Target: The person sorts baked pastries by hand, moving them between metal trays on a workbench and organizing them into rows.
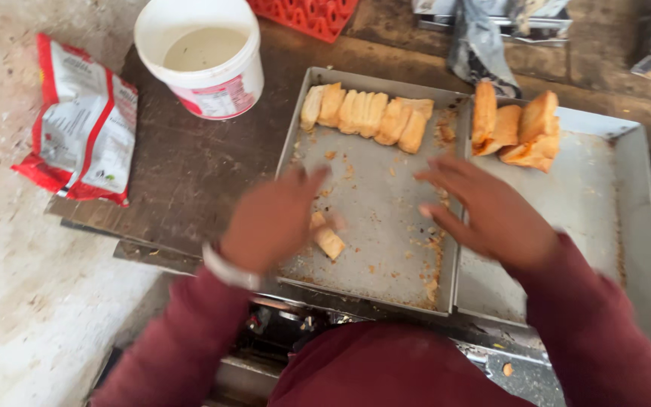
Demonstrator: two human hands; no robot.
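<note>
Our left hand (273,222) hovering spread over a pastry piece (328,240) on the left tray (386,188), our right hand (491,215) open above the trays' seam, pastry row (365,113) at the tray's far edge

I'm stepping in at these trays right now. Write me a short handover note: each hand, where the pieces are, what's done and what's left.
Left hand: over the left tray, fingers on or just above a loose golden pastry piece; whether it grips it cannot be told.
Right hand: open, fingers spread, holding nothing, above the seam between the trays.
Done: a row of pieces lines the left tray's far edge; a small pile of pieces sits at the far end of the right tray.
Left: the one loose piece, plus crumbs on the left tray.
Nearby: white bucket, red and white bag.
</note>
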